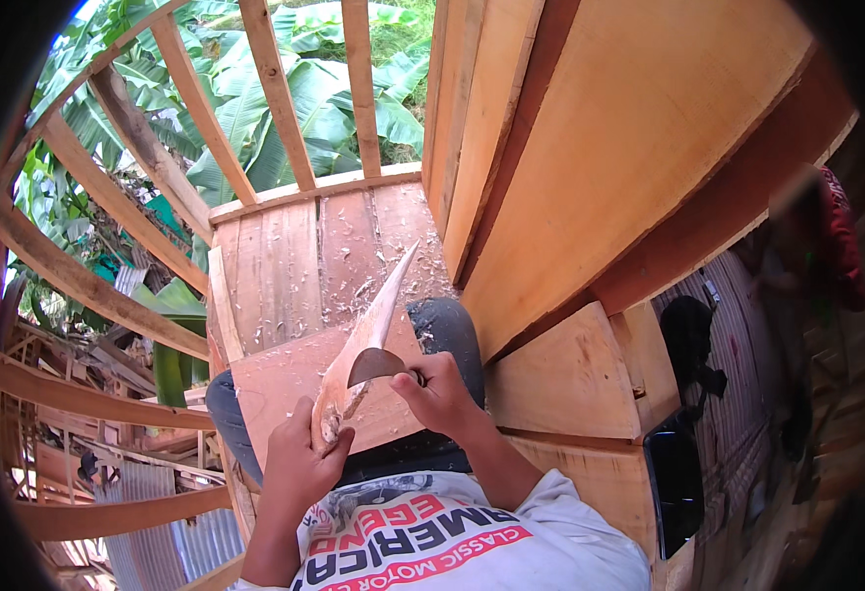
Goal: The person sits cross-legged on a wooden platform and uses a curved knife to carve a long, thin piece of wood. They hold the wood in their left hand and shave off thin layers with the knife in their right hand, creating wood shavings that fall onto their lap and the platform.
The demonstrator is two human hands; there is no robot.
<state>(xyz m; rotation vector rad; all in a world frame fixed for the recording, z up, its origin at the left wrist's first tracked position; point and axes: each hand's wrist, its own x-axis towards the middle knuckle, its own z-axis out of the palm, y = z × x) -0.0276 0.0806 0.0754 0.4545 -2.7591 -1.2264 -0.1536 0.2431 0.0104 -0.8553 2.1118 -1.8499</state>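
Note:
A pale, long piece of wood [377,320], carved to a narrow point at its far end, slants up and away over my lap. My left hand [304,451] grips its thick, rough near end. My right hand [442,396] is closed round the handle of a knife, most of which the fingers hide. The broad, curved knife blade [373,366] lies against the wood's right side, a little ahead of my left hand. Beneath the wood, a flat wooden board [280,374] rests across my thighs.
Wood shavings [353,295] litter the plank floor [275,266] ahead. Slatted railing [196,89] curves round the left and front, with banana leaves beyond. Large upright planks [629,128] stand at the right. A black glossy flat object [673,483] sits lower right. A person in red [839,236] is farther right.

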